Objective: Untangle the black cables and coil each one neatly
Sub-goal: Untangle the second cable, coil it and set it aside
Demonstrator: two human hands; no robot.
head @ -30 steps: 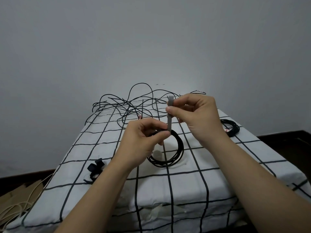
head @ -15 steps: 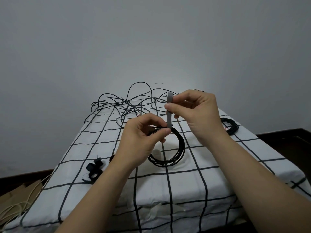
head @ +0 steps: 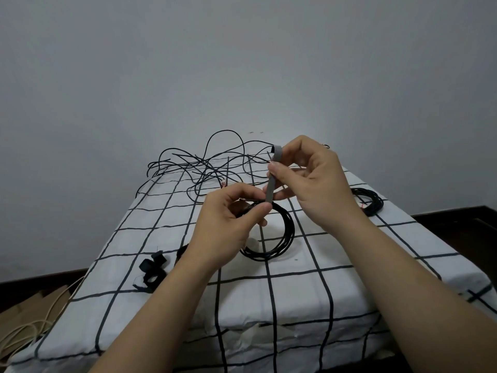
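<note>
My left hand (head: 231, 224) pinches the top of a coiled black cable (head: 282, 238), which hangs in a ring over the table. A grey strap (head: 271, 184) runs upright from that pinch to my right hand (head: 309, 184), which grips it between thumb and fingers; its top end sticks out above the thumb. A tangle of loose black cables (head: 209, 168) lies at the far end of the table. Another coiled black cable (head: 369, 201) rests at the far right.
The table is covered by a white cloth with a black grid (head: 309, 286). Black straps (head: 153, 269) lie near its left side. Cream-coloured cord (head: 24, 329) and cardboard sit on the floor at the lower left. A grey wall stands behind.
Both hands have stayed close together on the coil and the strap. My right hand has tilted the strap slightly, and its top end now curls over.
</note>
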